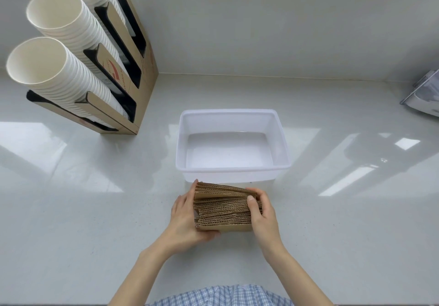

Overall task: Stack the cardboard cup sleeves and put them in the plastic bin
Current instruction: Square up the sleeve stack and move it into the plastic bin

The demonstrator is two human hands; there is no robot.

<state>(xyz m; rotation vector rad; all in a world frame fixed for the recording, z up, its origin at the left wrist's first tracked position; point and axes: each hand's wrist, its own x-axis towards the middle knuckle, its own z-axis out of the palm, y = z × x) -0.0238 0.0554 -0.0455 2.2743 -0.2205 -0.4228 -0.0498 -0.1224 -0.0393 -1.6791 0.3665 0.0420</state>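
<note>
Both bare forearms reach forward and converge. The left hand [184, 220] and the right hand [262, 213] face each other, fingers curled inward, clasping from opposite sides.

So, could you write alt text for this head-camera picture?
Two hands, left and right, hold a stack of cardboard cup sleeves on a white counter, just before an empty plastic bin. Stacked paper cups stand far left.

Plastic bin [180, 139] open-topped, unobstructed above; cup dispenser [142, 87] stands far-left; counter [332, 222] bare both sides.
</note>
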